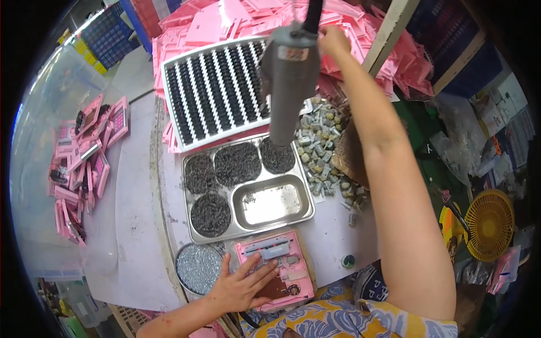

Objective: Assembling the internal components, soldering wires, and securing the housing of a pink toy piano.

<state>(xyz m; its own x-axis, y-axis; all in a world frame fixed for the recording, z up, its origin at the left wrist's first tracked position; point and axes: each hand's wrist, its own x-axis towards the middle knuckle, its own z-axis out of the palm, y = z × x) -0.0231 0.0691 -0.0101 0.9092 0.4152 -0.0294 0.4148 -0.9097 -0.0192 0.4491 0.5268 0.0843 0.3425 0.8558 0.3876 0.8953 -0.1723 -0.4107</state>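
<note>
My left hand (242, 285) lies with fingers spread over an open pink plastic housing (301, 265) on the near edge of the table. Grey parts, a small motor-like piece and a dark round part show inside the housing. My right arm stretches far forward, and my right hand (335, 41) is at the heap of pink plastic panels (208, 25). Its fingertips are small and partly lost among the panels and behind a cable, so their grip is unclear. A grey electric screwdriver (290, 84) hangs upright in the middle, touched by neither hand.
A steel compartment tray (307, 211) holds dark screws; a round tin (198, 267) holds silvery ones. Behind stands a white tray of black parts (217, 90). Small grey motors (321, 141) lie at right, assembled pink units (84, 163) at left. A post (389, 36) rises near my right arm.
</note>
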